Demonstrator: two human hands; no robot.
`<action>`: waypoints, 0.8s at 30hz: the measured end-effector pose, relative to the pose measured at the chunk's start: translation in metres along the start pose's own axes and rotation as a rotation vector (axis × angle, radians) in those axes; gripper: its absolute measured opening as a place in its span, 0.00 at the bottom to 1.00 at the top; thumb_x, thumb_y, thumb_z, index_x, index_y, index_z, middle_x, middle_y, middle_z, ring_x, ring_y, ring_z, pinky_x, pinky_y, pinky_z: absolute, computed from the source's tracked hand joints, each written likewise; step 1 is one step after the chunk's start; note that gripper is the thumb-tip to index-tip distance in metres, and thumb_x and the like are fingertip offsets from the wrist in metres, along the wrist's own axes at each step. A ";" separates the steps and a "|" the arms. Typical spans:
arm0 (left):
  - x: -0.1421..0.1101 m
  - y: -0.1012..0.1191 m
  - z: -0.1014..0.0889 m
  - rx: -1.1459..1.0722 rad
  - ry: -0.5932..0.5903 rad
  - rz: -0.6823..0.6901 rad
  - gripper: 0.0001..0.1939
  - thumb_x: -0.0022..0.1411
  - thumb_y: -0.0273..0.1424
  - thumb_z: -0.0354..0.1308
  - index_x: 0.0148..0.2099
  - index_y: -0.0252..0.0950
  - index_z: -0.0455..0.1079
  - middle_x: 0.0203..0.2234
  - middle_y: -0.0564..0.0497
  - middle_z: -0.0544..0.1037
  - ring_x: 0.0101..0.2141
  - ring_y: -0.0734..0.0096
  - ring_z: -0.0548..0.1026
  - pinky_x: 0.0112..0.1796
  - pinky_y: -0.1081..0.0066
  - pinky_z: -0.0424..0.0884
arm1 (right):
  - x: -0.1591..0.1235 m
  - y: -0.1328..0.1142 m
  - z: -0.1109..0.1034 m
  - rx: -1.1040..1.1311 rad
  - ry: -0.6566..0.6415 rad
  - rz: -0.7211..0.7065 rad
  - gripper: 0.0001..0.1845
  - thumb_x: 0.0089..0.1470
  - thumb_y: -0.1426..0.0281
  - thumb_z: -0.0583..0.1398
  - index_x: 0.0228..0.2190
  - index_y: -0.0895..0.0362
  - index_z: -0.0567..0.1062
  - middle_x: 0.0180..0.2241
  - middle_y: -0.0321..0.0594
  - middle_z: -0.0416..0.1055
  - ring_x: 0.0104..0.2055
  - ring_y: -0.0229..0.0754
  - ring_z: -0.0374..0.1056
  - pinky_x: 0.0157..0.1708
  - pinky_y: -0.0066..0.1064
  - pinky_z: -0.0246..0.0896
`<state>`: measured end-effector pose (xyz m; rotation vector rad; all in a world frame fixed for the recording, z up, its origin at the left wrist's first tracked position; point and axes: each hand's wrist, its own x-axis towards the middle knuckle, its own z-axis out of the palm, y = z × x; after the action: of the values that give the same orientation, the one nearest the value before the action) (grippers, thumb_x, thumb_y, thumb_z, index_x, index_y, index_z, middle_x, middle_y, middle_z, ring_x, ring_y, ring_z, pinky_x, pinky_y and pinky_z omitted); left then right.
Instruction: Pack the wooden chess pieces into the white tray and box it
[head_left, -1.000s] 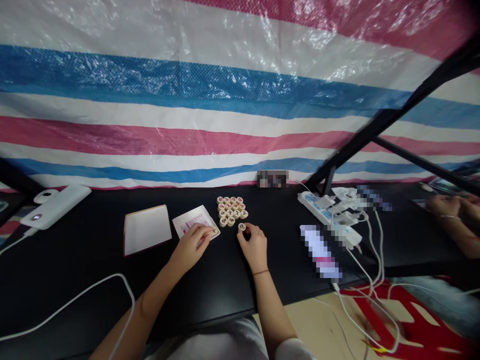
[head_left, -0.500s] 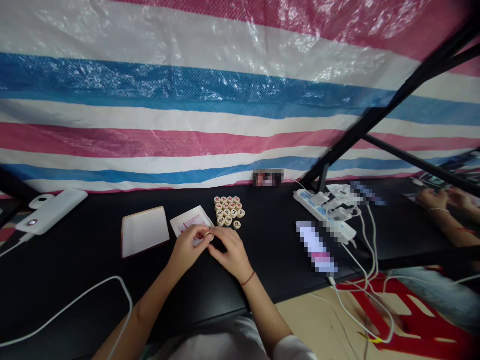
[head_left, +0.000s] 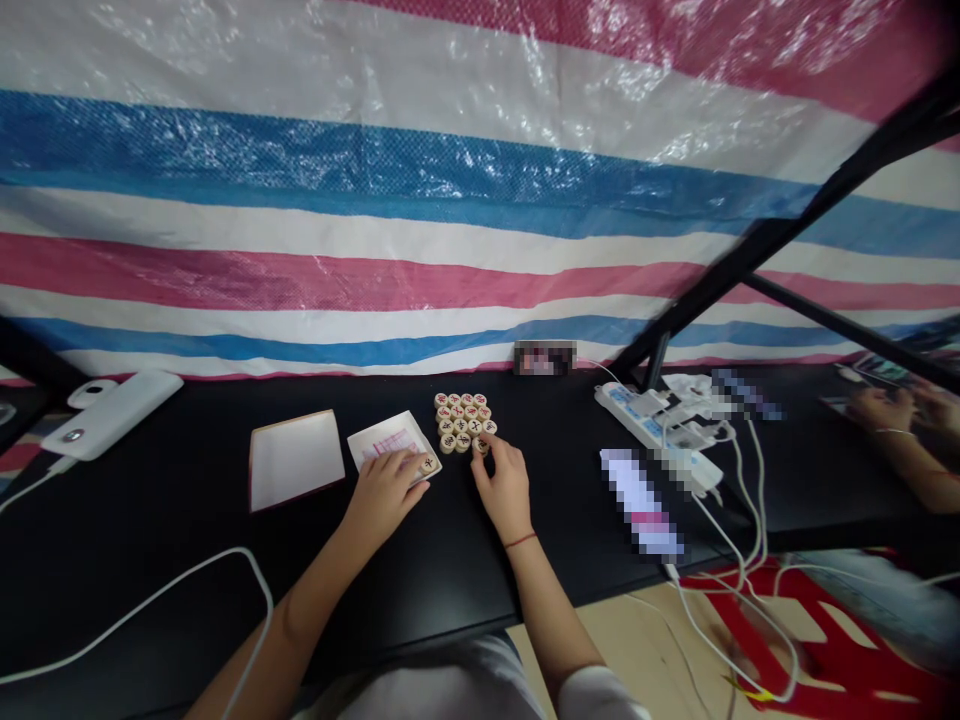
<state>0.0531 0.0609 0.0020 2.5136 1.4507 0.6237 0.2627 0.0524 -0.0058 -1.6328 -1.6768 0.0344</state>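
My right hand (head_left: 506,490) pinches a round xiangqi piece (head_left: 481,446) at the near right corner of a block of pieces. The block (head_left: 463,426) stands in tight rows, red characters at the far side and dark ones nearer. My left hand (head_left: 384,492) reaches over a shallow white box (head_left: 365,450) with a pink print inside, fingers stretched out and thumb apart. One piece with a dark character (head_left: 428,464) lies in the box's right corner, beside the left fingertips. The left fingers cover part of the box's inside.
A box lid or tray (head_left: 296,462) lies to the left. A white device (head_left: 112,418) with a cable stands at the far left. On the right are a blurred phone (head_left: 641,503), a power strip (head_left: 660,435) with tangled cables, and another person's hands (head_left: 885,410). A red stool (head_left: 840,640) stands below.
My hands have moved apart. The left has gone to the box, where a piece now shows in the corner. The right has moved right onto a piece of the block.
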 end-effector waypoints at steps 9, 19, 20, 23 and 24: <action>0.001 -0.007 -0.003 -0.063 -0.040 0.053 0.14 0.65 0.31 0.52 0.52 0.42 0.69 0.44 0.49 0.78 0.45 0.62 0.73 0.46 0.62 0.63 | -0.004 0.003 0.009 -0.015 -0.071 0.010 0.12 0.56 0.71 0.55 0.42 0.57 0.72 0.43 0.46 0.72 0.44 0.47 0.66 0.46 0.39 0.60; -0.001 -0.011 -0.001 -0.120 -0.039 0.068 0.15 0.65 0.32 0.52 0.54 0.43 0.68 0.45 0.48 0.78 0.46 0.62 0.73 0.47 0.62 0.64 | -0.002 0.003 0.011 -0.029 -0.020 0.007 0.11 0.58 0.69 0.54 0.41 0.56 0.74 0.40 0.45 0.75 0.43 0.48 0.65 0.43 0.39 0.59; -0.001 -0.011 -0.002 -0.122 -0.037 0.071 0.15 0.65 0.31 0.52 0.54 0.43 0.68 0.45 0.48 0.78 0.45 0.62 0.73 0.47 0.62 0.64 | -0.002 0.003 0.011 -0.021 0.000 0.016 0.11 0.58 0.69 0.54 0.40 0.56 0.73 0.39 0.45 0.75 0.43 0.48 0.65 0.43 0.39 0.59; 0.000 -0.011 -0.003 -0.131 -0.040 0.067 0.15 0.64 0.31 0.52 0.53 0.43 0.69 0.44 0.49 0.78 0.45 0.62 0.73 0.46 0.63 0.65 | -0.004 0.006 0.010 -0.011 0.015 0.047 0.10 0.58 0.68 0.54 0.39 0.56 0.73 0.38 0.45 0.74 0.42 0.47 0.66 0.42 0.38 0.59; 0.000 -0.010 -0.004 -0.132 -0.045 0.062 0.15 0.64 0.30 0.52 0.52 0.43 0.69 0.44 0.49 0.78 0.44 0.62 0.74 0.46 0.63 0.65 | -0.005 0.007 0.010 -0.013 0.008 0.055 0.10 0.57 0.68 0.54 0.38 0.56 0.73 0.38 0.45 0.74 0.42 0.47 0.66 0.42 0.38 0.58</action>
<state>0.0433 0.0657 0.0015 2.4623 1.2764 0.6472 0.2624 0.0545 -0.0187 -1.6868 -1.6288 0.0441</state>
